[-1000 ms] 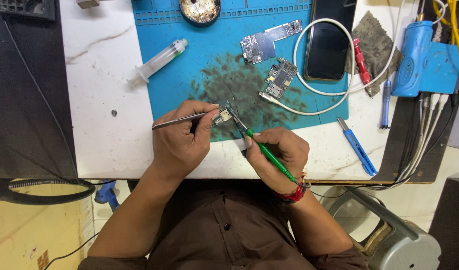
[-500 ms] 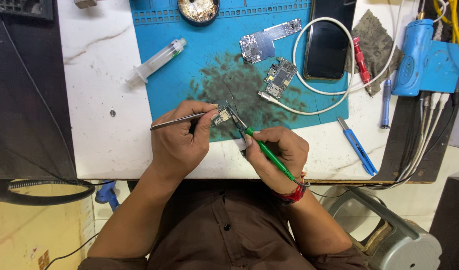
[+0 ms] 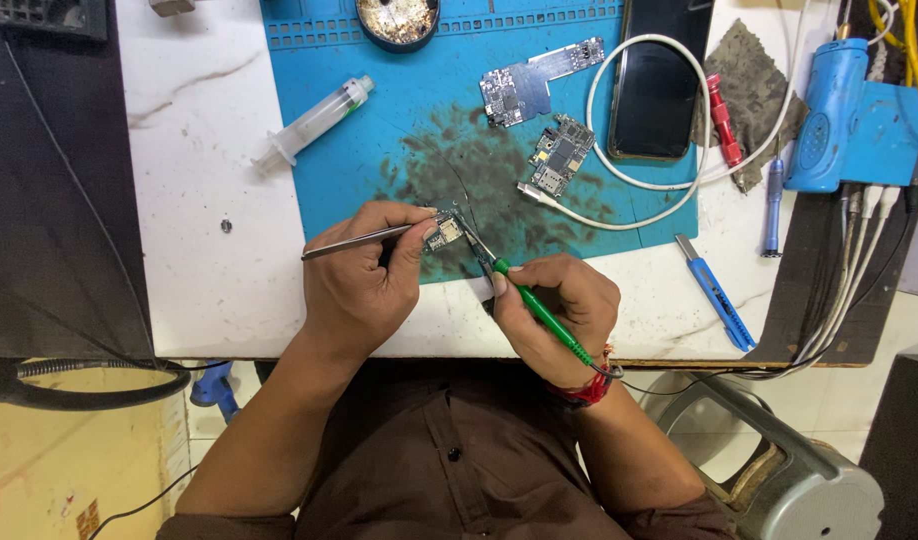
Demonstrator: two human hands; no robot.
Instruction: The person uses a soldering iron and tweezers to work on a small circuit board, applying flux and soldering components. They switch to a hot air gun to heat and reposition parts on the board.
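Now my left hand (image 3: 359,290) pinches tweezers (image 3: 354,240) to steady the small circuit board (image 3: 444,232) (near the worktop's front edge) while my right hand (image 3: 559,315) grips the green-handled iron (image 3: 534,305), its tip on the board.

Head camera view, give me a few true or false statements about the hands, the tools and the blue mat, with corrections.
1. The left hand holds metal tweezers. True.
2. The right hand holds a red-handled tool. False: its soldering iron has a green handle.
3. The syringe lies partly on the blue mat. True.
4. The phone lies by the left hand. False: it lies at the mat's far right edge.
5. Two circuit boards lie on the mat. True.
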